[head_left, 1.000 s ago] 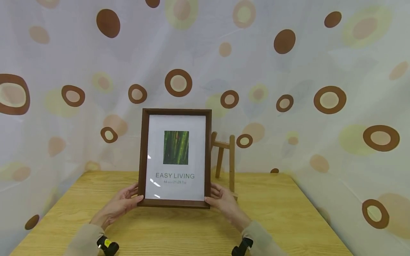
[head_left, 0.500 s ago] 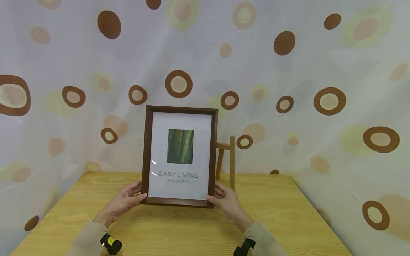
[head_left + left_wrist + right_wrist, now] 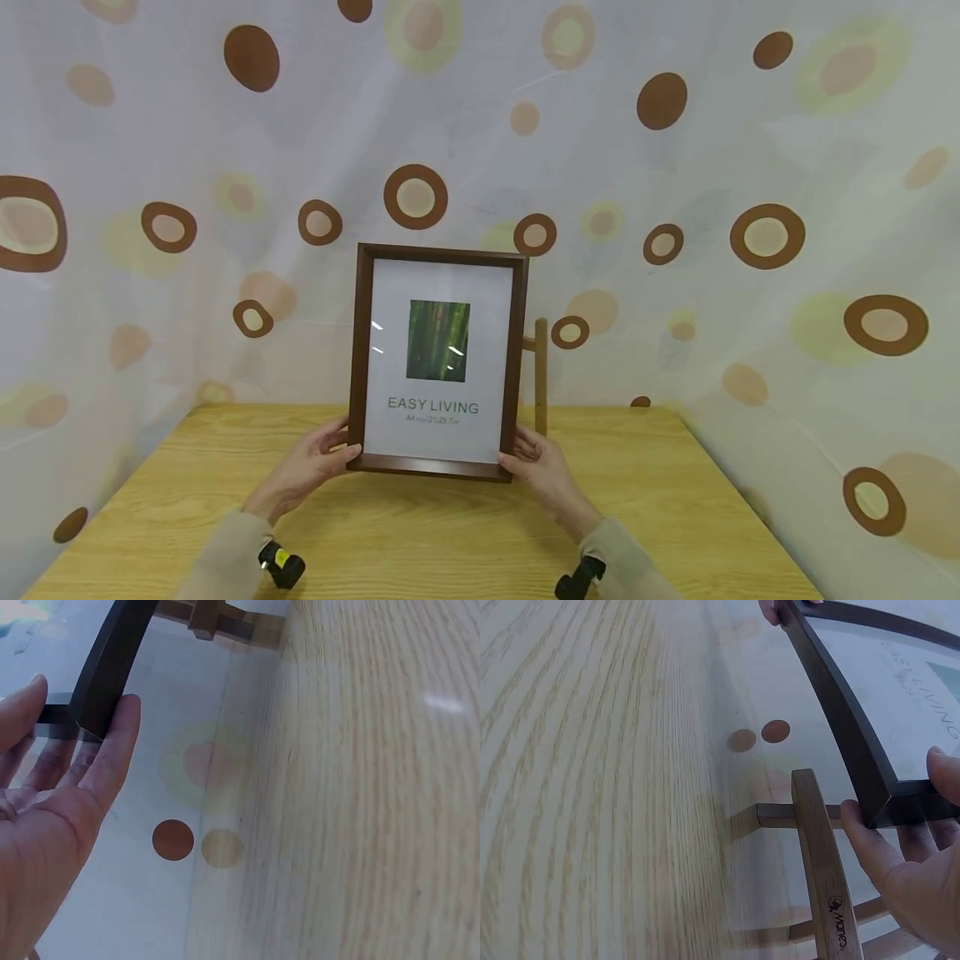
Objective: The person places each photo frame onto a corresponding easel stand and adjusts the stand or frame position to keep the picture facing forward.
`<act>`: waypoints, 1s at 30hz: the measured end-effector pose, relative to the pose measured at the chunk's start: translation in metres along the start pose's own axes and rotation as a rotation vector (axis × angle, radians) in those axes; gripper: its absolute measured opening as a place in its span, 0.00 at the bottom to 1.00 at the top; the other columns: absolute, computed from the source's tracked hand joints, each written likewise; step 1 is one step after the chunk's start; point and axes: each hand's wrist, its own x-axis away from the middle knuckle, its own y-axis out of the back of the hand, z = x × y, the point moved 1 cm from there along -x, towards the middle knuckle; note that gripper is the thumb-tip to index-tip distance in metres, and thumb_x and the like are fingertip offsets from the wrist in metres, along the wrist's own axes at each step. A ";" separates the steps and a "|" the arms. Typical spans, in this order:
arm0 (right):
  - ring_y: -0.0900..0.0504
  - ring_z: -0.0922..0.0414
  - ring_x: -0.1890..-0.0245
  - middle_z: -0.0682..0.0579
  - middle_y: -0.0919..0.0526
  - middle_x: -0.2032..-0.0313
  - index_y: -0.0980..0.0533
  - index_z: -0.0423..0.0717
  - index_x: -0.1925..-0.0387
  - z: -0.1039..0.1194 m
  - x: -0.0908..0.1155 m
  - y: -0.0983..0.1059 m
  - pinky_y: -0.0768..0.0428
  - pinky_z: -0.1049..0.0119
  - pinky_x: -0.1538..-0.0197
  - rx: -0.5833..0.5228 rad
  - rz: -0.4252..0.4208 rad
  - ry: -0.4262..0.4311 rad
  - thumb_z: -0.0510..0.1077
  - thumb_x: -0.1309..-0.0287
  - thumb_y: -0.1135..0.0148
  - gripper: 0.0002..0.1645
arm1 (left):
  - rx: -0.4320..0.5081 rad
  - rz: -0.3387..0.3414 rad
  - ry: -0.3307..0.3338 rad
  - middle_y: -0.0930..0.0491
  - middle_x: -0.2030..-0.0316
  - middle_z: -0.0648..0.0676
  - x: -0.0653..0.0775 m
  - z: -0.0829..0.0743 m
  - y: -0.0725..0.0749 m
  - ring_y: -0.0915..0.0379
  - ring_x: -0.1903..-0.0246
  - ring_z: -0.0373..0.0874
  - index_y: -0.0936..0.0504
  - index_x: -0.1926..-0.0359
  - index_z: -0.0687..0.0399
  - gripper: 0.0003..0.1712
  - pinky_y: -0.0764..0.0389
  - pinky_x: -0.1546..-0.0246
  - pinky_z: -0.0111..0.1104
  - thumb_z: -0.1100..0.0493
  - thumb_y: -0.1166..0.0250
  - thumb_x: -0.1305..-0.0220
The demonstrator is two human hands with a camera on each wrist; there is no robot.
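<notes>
A dark brown picture frame (image 3: pixel 439 467) with a white sheet, a green bamboo picture and the words EASY LIVING faces me, raised over the table and leaning slightly clockwise. My left hand (image 3: pixel 309 465) grips its lower left corner, thumb on the front and fingers behind. At the lower right corner my right hand (image 3: pixel 551 475) grips it the same way. A small wooden easel (image 3: pixel 541 375) stands behind the frame, mostly hidden by it in the head view. In the right wrist view, the easel's crossbar (image 3: pixel 827 874) shows close beside the right hand's fingers.
The light wood table (image 3: pixel 637 508) spreads under both hands. A pale sheet with brown and yellow spots (image 3: pixel 480 125) hangs behind and at both sides. Each sleeve carries a small black wrist camera (image 3: pixel 283 567).
Both hands have carried the picture frame right and slightly up, and it has turned a little clockwise. It now covers more of the easel.
</notes>
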 end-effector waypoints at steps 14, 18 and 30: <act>0.26 0.41 0.37 0.31 0.30 0.36 0.43 0.31 0.29 -0.002 0.001 0.016 0.17 0.62 0.47 -0.022 0.027 0.085 0.39 0.40 0.33 0.44 | -0.138 -0.016 -0.011 0.46 0.27 0.70 -0.013 -0.010 -0.012 0.47 0.30 0.67 0.55 0.23 0.63 0.46 0.26 0.38 0.49 0.53 0.39 0.30; 0.30 0.38 0.35 0.31 0.31 0.35 0.43 0.31 0.28 0.001 0.000 0.015 0.19 0.60 0.45 -0.002 -0.021 0.031 0.35 0.40 0.36 0.42 | -0.130 -0.027 -0.025 0.43 0.29 0.71 -0.016 -0.010 -0.013 0.44 0.31 0.67 0.53 0.24 0.63 0.45 0.25 0.39 0.49 0.54 0.39 0.30; 0.23 0.45 0.40 0.34 0.28 0.36 0.40 0.38 0.28 0.007 -0.002 0.028 0.19 0.66 0.63 0.030 -0.088 -0.025 0.34 0.39 0.37 0.40 | -0.048 -0.062 -0.037 0.30 0.34 0.66 -0.034 -0.005 -0.025 0.30 0.37 0.57 0.37 0.29 0.64 0.36 0.22 0.42 0.42 0.57 0.35 0.33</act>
